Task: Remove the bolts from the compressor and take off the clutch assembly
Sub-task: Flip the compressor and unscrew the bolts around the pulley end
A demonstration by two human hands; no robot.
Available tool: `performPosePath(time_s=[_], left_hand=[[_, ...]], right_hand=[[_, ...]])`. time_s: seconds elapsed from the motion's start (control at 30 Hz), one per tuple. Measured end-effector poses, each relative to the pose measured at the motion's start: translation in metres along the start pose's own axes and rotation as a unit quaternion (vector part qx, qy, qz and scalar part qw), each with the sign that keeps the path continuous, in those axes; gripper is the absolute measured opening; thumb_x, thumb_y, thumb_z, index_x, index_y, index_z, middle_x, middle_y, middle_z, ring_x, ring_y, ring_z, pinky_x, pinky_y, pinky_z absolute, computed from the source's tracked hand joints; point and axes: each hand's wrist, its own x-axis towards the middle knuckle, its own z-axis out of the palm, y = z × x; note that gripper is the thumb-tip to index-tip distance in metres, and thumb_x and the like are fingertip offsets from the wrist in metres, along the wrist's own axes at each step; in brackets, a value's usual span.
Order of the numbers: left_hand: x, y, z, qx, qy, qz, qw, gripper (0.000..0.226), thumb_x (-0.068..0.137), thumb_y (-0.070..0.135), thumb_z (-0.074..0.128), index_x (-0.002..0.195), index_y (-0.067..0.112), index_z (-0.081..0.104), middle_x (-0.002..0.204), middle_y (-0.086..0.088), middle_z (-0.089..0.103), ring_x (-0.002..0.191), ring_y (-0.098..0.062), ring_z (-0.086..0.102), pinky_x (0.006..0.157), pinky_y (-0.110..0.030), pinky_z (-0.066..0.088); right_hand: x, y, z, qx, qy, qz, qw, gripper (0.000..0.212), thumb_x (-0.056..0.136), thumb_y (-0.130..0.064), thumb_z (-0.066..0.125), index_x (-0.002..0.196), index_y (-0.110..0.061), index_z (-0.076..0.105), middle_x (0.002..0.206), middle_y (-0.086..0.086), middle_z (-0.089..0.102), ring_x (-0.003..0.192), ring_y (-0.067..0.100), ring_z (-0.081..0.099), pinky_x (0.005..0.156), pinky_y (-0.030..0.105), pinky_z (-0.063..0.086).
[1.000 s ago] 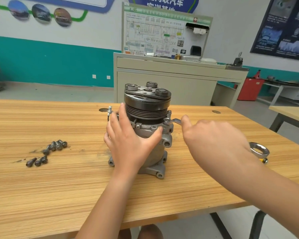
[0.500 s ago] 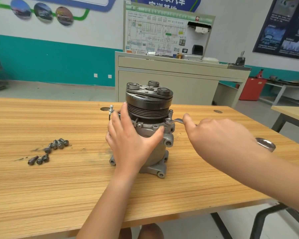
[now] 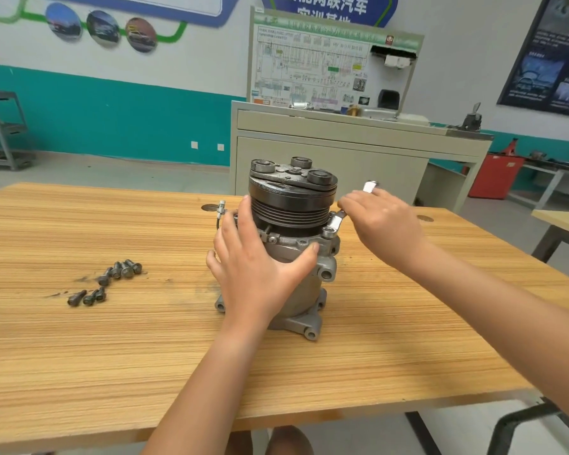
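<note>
A grey compressor (image 3: pixel 304 300) stands upright on the wooden table (image 3: pixel 358 356), with the black ribbed clutch assembly (image 3: pixel 291 198) on top. My left hand (image 3: pixel 257 264) clasps the compressor body just under the pulley. My right hand (image 3: pixel 385 221) grips a silver wrench (image 3: pixel 337 221). Its ring end sits on a bolt (image 3: pixel 327 232) at the right side of the housing flange, and its other end pokes out above my fingers. Several removed bolts (image 3: pixel 112 280) lie in two small groups on the table to the left.
A small wire with a connector (image 3: pixel 221 210) hangs at the compressor's left side. Behind the table stand a beige training cabinet (image 3: pixel 358 149) with a wiring board, a red box (image 3: pixel 495 175) and another table edge (image 3: pixel 562 221) at the right.
My right hand has swung the wrench handle away from me and up toward the far side. The camera has drawn closer. My left hand keeps its hold on the body.
</note>
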Motion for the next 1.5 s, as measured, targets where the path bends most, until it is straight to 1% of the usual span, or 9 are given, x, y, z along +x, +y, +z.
performPosePath(time_s=[0.1, 0.2, 0.33, 0.47, 0.87, 1.17, 1.33, 1.4, 1.5], left_hand=[[0.0, -0.001, 0.0, -0.001, -0.003, 0.002, 1.0, 0.106, 0.062, 0.07, 0.059, 0.147, 0.022, 0.018, 0.151, -0.004, 0.026, 0.139, -0.024, 0.02, 0.11, -0.051, 0.019], [0.001, -0.002, 0.001, -0.002, -0.001, 0.004, 1.0, 0.105, 0.064, 0.069, 0.063, 0.147, 0.021, 0.019, 0.15, -0.005, 0.027, 0.139, -0.025, 0.021, 0.11, -0.051, 0.019], [0.0, -0.002, 0.002, 0.0, 0.003, 0.005, 1.0, 0.105, 0.063, 0.071, 0.06, 0.147, 0.021, 0.02, 0.15, -0.006, 0.028, 0.138, -0.026, 0.022, 0.109, -0.051, 0.02], [0.0, -0.001, 0.001, -0.003, 0.005, 0.0, 1.0, 0.105, 0.061, 0.071, 0.057, 0.146, 0.02, 0.021, 0.149, -0.006, 0.028, 0.138, -0.026, 0.022, 0.109, -0.051, 0.02], [0.0, -0.001, 0.003, 0.003, 0.013, 0.0, 1.0, 0.106, 0.06, 0.075, 0.054, 0.145, 0.019, 0.024, 0.147, -0.007, 0.032, 0.137, -0.027, 0.024, 0.108, -0.052, 0.023], [0.0, -0.001, 0.001, -0.01, -0.004, 0.001, 1.0, 0.105, 0.061, 0.072, 0.054, 0.145, 0.018, 0.024, 0.147, -0.009, 0.031, 0.137, -0.028, 0.024, 0.108, -0.05, 0.028], [-0.001, -0.001, 0.0, -0.016, -0.003, -0.002, 1.0, 0.105, 0.059, 0.072, 0.052, 0.145, 0.017, 0.024, 0.147, -0.009, 0.031, 0.136, -0.028, 0.024, 0.108, -0.049, 0.027], [0.0, -0.001, 0.0, -0.014, -0.005, -0.003, 1.0, 0.105, 0.059, 0.072, 0.052, 0.145, 0.018, 0.024, 0.146, -0.008, 0.031, 0.136, -0.028, 0.024, 0.107, -0.05, 0.028], [0.0, 0.0, -0.001, -0.009, -0.008, -0.003, 1.0, 0.105, 0.06, 0.072, 0.053, 0.145, 0.019, 0.024, 0.147, -0.007, 0.031, 0.136, -0.027, 0.024, 0.108, -0.049, 0.028]], right_hand=[[-0.005, 0.001, -0.007, 0.061, 0.039, 0.1, 0.992, 0.016, 0.082, 0.011, 0.056, 0.09, 0.003, 0.067, 0.06, 0.012, 0.06, 0.049, 0.028, 0.056, 0.044, 0.034, 0.048], [-0.023, 0.001, -0.036, 0.188, 0.096, 0.287, 0.934, 0.033, 0.095, -0.006, 0.045, 0.128, -0.002, 0.05, 0.073, 0.017, 0.061, 0.059, 0.032, 0.056, 0.053, 0.035, 0.043], [-0.049, -0.019, -0.069, 0.08, -0.103, 0.24, 0.962, 0.047, 0.096, -0.019, 0.038, 0.142, -0.026, 0.033, 0.078, 0.006, 0.059, 0.063, 0.031, 0.052, 0.051, 0.032, 0.032], [-0.05, -0.043, -0.083, 0.02, -0.201, 0.209, 0.957, 0.054, 0.098, -0.023, 0.033, 0.145, -0.038, 0.01, 0.076, -0.006, 0.05, 0.062, 0.019, 0.042, 0.045, 0.027, 0.023], [-0.002, -0.068, -0.11, -0.079, -0.358, 0.124, 0.922, 0.069, 0.086, 0.002, 0.037, 0.146, -0.004, 0.005, 0.062, 0.003, 0.025, 0.048, 0.016, 0.024, 0.039, 0.027, 0.019], [-0.01, -0.007, -0.078, -0.062, -0.266, 0.072, 0.959, 0.059, 0.092, -0.004, 0.035, 0.14, -0.037, 0.023, 0.066, -0.009, 0.046, 0.05, 0.009, 0.035, 0.041, 0.024, 0.021], [0.002, 0.005, -0.026, -0.019, -0.117, 0.025, 0.993, 0.029, 0.078, 0.011, 0.057, 0.102, -0.005, 0.065, 0.082, 0.009, 0.068, 0.07, 0.028, 0.065, 0.049, 0.031, 0.049], [0.006, -0.003, -0.009, 0.035, -0.026, 0.027, 0.999, 0.021, 0.068, 0.014, 0.07, 0.084, 0.001, 0.07, 0.074, 0.012, 0.069, 0.062, 0.027, 0.066, 0.048, 0.031, 0.052], [0.009, -0.009, -0.003, 0.079, -0.019, 0.054, 0.995, 0.016, 0.073, 0.01, 0.067, 0.087, 0.002, 0.069, 0.073, 0.013, 0.069, 0.062, 0.029, 0.065, 0.051, 0.033, 0.051]])
